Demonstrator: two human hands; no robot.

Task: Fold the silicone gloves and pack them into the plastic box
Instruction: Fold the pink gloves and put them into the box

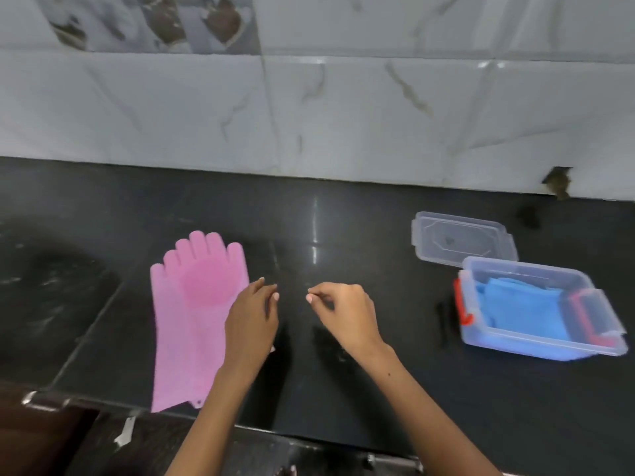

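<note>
A pink silicone glove (pixel 187 317) lies flat on the black counter, fingers pointing to the wall, cuff at the front edge. My left hand (pixel 252 321) hovers over the glove's right edge with relaxed fingers and holds nothing. My right hand (pixel 343 312) is just to the right above bare counter, fingers loosely curled, empty. At the right stands the clear plastic box (pixel 604 338) with red latches, and a folded blue glove (pixel 522 307) lies inside it.
The box's clear lid (pixel 462 238) lies flat behind the box. A marble-tiled wall (pixel 309 115) rises at the back of the counter (pixel 343 228). The counter's front edge runs under my forearms. A dark sunken area is at the far left.
</note>
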